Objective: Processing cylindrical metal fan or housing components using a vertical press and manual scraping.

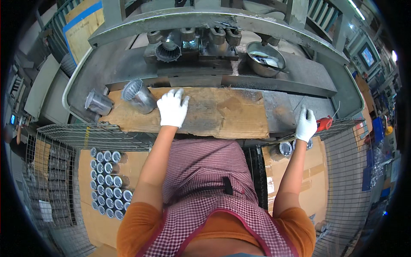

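A metal cup [140,97] is sitting just left of my spread left fingers [172,93]; I'm apparently preparing pickup, likely needing closure next. A red tool [325,123] is adjoining my right fingers [303,113], grip unclear.

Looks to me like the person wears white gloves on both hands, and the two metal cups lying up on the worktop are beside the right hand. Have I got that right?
Not quite: in the head view, the nearer metal cup and the farther one lie beside the left hand, not the right hand. White gloves on both is correct.
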The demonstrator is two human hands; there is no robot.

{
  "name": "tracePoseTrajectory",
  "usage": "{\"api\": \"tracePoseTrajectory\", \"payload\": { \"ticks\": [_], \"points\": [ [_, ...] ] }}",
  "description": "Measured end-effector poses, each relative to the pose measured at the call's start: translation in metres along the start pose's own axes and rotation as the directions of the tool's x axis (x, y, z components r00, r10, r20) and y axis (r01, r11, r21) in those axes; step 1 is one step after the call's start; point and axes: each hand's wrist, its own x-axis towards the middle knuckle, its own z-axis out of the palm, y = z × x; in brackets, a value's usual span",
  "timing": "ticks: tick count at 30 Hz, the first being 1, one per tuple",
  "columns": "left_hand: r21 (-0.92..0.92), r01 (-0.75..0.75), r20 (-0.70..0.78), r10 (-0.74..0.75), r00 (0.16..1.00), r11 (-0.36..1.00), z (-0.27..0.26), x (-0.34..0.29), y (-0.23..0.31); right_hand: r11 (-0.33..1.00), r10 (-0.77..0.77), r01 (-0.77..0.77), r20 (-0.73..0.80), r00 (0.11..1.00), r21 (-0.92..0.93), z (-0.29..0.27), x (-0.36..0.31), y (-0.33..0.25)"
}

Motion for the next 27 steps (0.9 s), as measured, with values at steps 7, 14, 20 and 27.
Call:
{"api": "tracePoseTrajectory", "payload": {
  "ticks": [7, 14, 20, 27],
  "points": [
    [0.045, -0.002, 0.145, -0.004, 0.989, 0.999, 0.002, -0.001, -0.001, 0.999, 0.029, -0.029, 0.022, 0.999, -0.018, -0.003, -0.001, -0.002],
    [0.084, 0.024, 0.3, -0.048, 0.953, 0.996, 0.0, -0.003, -0.004, 1.0, 0.021, -0.02, 0.027, 0.999, -0.015, 0.001, -0.003, -0.001],
    [-0.026, -0.04, -0.161, 0.036, 0.986, 0.999, 0.0, 0.003, 0.002, 0.999, -0.03, 0.031, -0.021, 0.999, 0.01, 0.001, 0.001, 0.003],
    [0.014, -0.029, 0.194, 0.026, 0.981, 0.999, -0.002, 0.001, 0.002, 0.876, -0.385, 0.323, -0.114, 0.916, -0.359, -0.01, -0.001, -0.043]
  ]
}}
